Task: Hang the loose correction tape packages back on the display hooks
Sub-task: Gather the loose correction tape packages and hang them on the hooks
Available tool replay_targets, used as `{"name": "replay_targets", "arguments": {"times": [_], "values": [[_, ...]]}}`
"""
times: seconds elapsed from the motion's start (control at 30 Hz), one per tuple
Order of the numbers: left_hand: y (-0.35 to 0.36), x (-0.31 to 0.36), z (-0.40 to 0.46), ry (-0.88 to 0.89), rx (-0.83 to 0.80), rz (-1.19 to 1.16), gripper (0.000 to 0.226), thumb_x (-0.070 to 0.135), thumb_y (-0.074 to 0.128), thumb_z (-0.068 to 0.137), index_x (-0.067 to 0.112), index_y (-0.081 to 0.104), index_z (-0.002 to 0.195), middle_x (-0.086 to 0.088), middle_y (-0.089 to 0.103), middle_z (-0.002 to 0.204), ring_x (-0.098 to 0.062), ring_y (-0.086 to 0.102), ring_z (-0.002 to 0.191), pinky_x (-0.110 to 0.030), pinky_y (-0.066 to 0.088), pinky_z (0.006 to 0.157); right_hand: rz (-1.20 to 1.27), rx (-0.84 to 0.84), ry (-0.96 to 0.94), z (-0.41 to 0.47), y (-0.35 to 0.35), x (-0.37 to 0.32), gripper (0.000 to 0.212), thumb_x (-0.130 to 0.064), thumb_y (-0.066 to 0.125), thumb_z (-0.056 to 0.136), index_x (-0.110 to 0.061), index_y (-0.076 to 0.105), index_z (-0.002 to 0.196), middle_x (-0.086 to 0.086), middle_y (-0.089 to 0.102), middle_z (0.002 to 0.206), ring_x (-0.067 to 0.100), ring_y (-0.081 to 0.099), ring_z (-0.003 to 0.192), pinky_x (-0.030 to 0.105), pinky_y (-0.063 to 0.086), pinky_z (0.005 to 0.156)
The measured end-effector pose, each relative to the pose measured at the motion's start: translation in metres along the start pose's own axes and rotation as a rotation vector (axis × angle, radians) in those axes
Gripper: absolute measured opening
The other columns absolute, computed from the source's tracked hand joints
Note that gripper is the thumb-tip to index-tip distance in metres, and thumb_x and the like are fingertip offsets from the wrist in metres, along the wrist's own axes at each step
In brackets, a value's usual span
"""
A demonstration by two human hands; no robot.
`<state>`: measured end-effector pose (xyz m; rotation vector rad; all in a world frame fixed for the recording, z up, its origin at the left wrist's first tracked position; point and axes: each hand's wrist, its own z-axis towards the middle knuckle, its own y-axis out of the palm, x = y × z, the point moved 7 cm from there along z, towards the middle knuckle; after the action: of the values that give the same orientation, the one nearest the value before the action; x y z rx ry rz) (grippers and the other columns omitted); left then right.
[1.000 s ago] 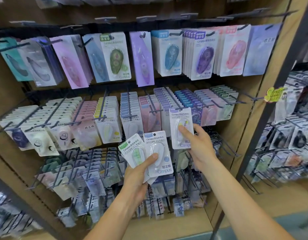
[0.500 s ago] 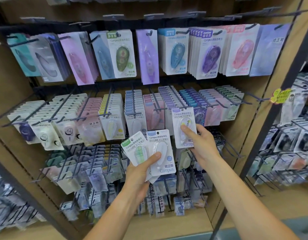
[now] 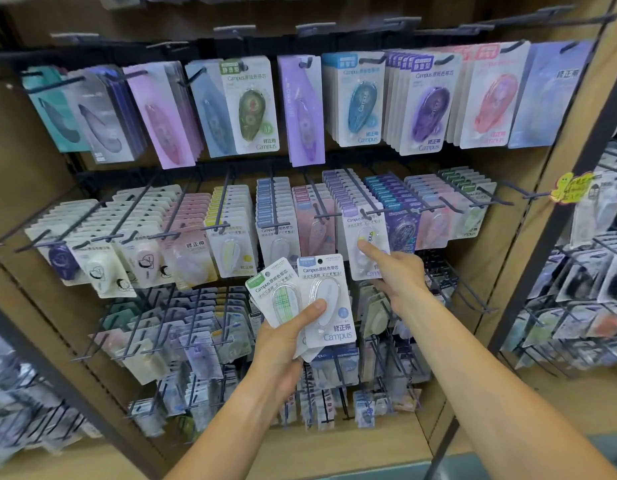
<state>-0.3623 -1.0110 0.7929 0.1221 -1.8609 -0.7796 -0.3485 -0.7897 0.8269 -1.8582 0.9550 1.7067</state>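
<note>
My left hand (image 3: 286, 337) grips a small fan of loose correction tape packages: a blue-tabbed white one (image 3: 329, 299) in front, a green-tabbed one (image 3: 277, 289) to its left, and more behind them. My right hand (image 3: 395, 277) pinches a purple-tabbed package (image 3: 364, 237), thumb on its clear blister and fingers behind the card. That package hangs at the front of a middle-row hook (image 3: 362, 207), its top hole on the hook's tip.
The pegboard rack carries three rows of packed hooks: large cards on top (image 3: 359, 98), small cards in the middle (image 3: 275, 216), more below (image 3: 210, 341). Bare hook tips (image 3: 487, 308) stick out right of my right hand. A dark post (image 3: 542, 244) separates a neighbouring rack (image 3: 591, 289).
My right hand has lifted the purple-tabbed package slightly up onto the hook's tip. The left hand's bundle stays where it was.
</note>
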Motion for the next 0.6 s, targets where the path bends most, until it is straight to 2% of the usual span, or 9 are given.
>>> {"name": "replay_targets", "arguments": {"times": [0.03,0.07,0.1,0.17,0.2,0.3,0.37,0.47,0.6], "values": [[0.0,0.001,-0.001,0.003,-0.005,-0.004,0.056,0.003,0.082,0.075,0.016,0.07,0.128,-0.01,0.078,0.119,-0.03,0.077,0.106,-0.044,0.066,0.078,-0.045,0.051,-0.014,-0.004,-0.002,-0.001,0.051,-0.05,0.094,0.064,-0.016,0.056,0.058,0.006,0.071,0.082,0.03,0.069,0.09,0.048,0.057,0.093],[-0.001,0.002,-0.002,0.003,-0.006,-0.002,0.055,0.003,0.082,0.076,0.016,0.07,0.128,-0.01,0.078,0.119,-0.03,0.077,0.105,-0.043,0.066,0.076,-0.108,0.112,-0.033,-0.011,-0.008,-0.001,0.045,-0.049,0.092,0.069,-0.021,0.057,0.064,0.0,0.065,0.075,0.026,0.065,0.083,0.043,0.057,0.087],[-0.003,0.003,-0.003,0.004,-0.002,0.004,0.054,0.003,0.082,0.076,0.015,0.07,0.128,-0.01,0.079,0.118,-0.03,0.077,0.104,-0.042,0.066,0.074,-0.173,0.184,-0.067,-0.023,-0.016,-0.001,0.039,-0.048,0.089,0.074,-0.02,0.063,0.078,-0.004,0.061,0.074,0.021,0.061,0.079,0.037,0.052,0.081],[-0.007,0.003,-0.004,0.001,0.0,0.011,0.05,0.002,0.081,0.079,0.014,0.071,0.127,-0.011,0.079,0.117,-0.03,0.078,0.102,-0.042,0.066,0.073,-0.2,0.247,-0.111,-0.048,-0.028,0.008,0.055,-0.051,0.086,0.077,-0.016,0.064,0.113,-0.005,0.063,0.087,0.015,0.061,0.085,0.035,0.047,0.081],[-0.009,0.002,-0.004,-0.003,-0.001,0.018,0.049,0.001,0.08,0.081,0.013,0.07,0.127,-0.012,0.079,0.117,-0.031,0.078,0.102,-0.042,0.066,0.074,-0.156,0.185,-0.124,-0.063,-0.026,0.014,0.059,-0.053,0.085,0.077,-0.017,0.063,0.118,-0.004,0.066,0.095,0.014,0.064,0.092,0.036,0.05,0.085],[-0.011,-0.003,-0.002,-0.003,-0.01,0.052,0.048,0.001,0.08,0.083,0.009,0.07,0.129,-0.014,0.078,0.119,-0.034,0.076,0.106,-0.041,0.066,0.076,-0.112,-0.185,-0.098,-0.098,0.004,0.037,0.052,-0.053,0.082,0.074,-0.021,0.07,0.113,-0.003,0.074,0.105,0.012,0.071,0.099,0.035,0.056,0.089],[-0.006,-0.007,-0.002,-0.003,-0.043,0.1,0.045,0.001,0.08,0.084,0.008,0.071,0.128,-0.015,0.078,0.118,-0.034,0.076,0.107,-0.039,0.065,0.076,-0.027,-0.285,-0.001,-0.105,0.014,0.049,0.037,-0.043,0.081,0.082,-0.018,0.075,0.108,0.001,0.079,0.104,0.016,0.074,0.101,0.04,0.057,0.093],[0.005,-0.011,-0.004,-0.017,-0.082,0.162,0.044,0.002,0.081,0.083,0.008,0.072,0.126,-0.015,0.078,0.117,-0.032,0.077,0.106,-0.037,0.065,0.077,0.011,-0.278,0.034,-0.099,0.01,0.051,0.022,-0.031,0.077,0.09,-0.014,0.077,0.104,0.004,0.08,0.101,0.023,0.075,0.1,0.045,0.057,0.096],[0.013,-0.013,-0.004,-0.032,-0.106,0.114,0.046,0.016,0.077,0.087,0.012,0.068,0.132,-0.014,0.076,0.122,-0.032,0.075,0.111,-0.045,0.063,0.088,0.013,-0.235,-0.017,-0.092,-0.002,0.045,0.02,-0.028,0.076,0.091,-0.011,0.076,0.103,0.003,0.08,0.096,0.02,0.076,0.094,0.035,0.06,0.083]]}}
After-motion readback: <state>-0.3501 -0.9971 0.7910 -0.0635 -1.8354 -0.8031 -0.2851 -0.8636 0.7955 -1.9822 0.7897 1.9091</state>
